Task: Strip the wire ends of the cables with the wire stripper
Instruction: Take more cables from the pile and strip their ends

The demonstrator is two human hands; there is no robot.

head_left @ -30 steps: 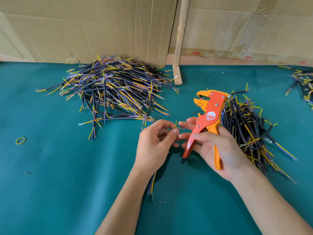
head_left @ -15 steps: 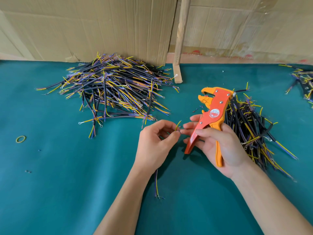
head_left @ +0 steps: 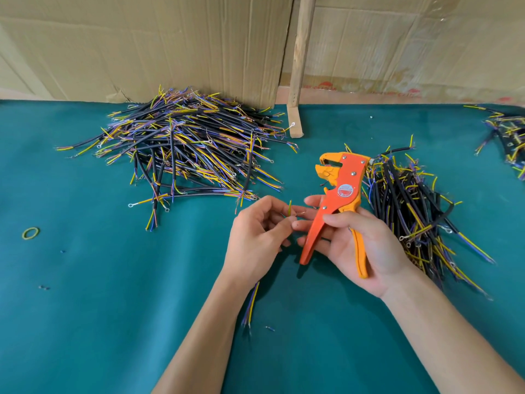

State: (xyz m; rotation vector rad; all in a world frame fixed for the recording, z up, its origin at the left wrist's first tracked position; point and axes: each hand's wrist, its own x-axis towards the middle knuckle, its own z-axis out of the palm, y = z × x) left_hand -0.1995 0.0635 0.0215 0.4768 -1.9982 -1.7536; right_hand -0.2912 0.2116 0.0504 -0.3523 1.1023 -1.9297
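My left hand point(head_left: 257, 237) holds one cable point(head_left: 251, 304). Its yellow wire end sticks up between thumb and fingers, and its other end hangs below my wrist. My right hand point(head_left: 360, 245) grips the orange wire stripper point(head_left: 339, 200) by its handles, jaws pointing up and left. The fingertips of my right hand meet the wire ends at my left hand. A big pile of black cables point(head_left: 184, 155) with yellow and purple wire ends lies at the back left. A second pile point(head_left: 412, 211) lies right behind my right hand.
The green table cover point(head_left: 99, 308) fills the scene. A cardboard wall point(head_left: 170, 46) and a wooden post point(head_left: 298, 66) stand at the back. A third cable pile point(head_left: 508, 137) lies at the far right edge. A yellow-green rubber band point(head_left: 30, 233) lies at the left.
Both hands and the stripper rose slightly and shifted right. The yellow wire end now stands more upright between my left fingers. The piles have not moved.
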